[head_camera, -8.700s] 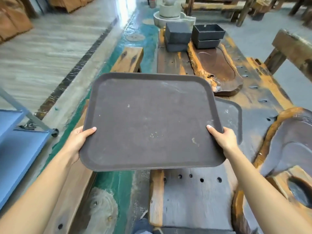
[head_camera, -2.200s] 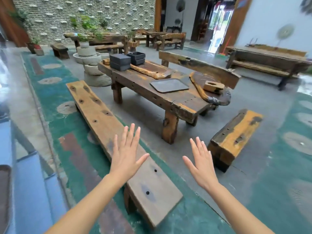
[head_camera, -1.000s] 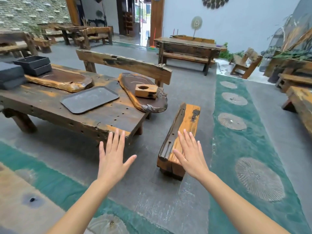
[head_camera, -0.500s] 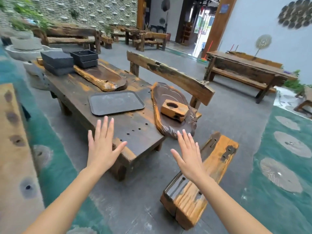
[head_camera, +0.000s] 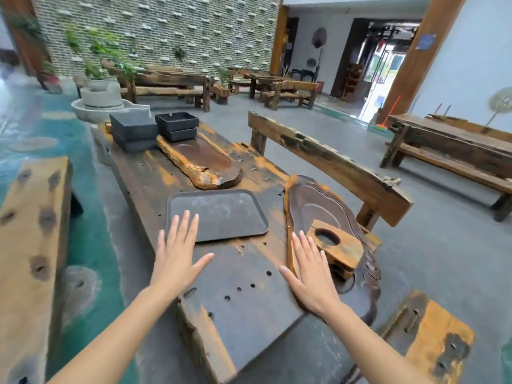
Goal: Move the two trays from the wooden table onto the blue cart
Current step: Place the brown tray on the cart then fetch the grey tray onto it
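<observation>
Fingers [head_camera: 185, 225] of the left hand [head_camera: 177, 254] are flat and spread, palm down, gripping nothing; their tips overlap the near left corner of the dark tray [head_camera: 221, 214], contact or hover can't be told from this angle. Right hand [head_camera: 310, 268] is likewise splayed, nothing in it, well to the right of the tray, over the table's near end just beside the edge of a carved wooden slab [head_camera: 327, 212]. Tray lies flat on the wooden table [head_camera: 243, 286], roughly mid-length, rim up, nothing on it. Its long axis runs across the table, left to right, skewed a little so the right end sits slightly nearer the camera. Short sides face the left table edge and the slab. Just beyond its far long side is another carved slab [head_camera: 205, 162], apart from the tray. Slotted wooden block [head_camera: 336, 243] rests on the near slab, by the right fingertips. Two stacks of black boxes [head_camera: 155, 128] at the table's far end. Only one tray visible on the table.
</observation>
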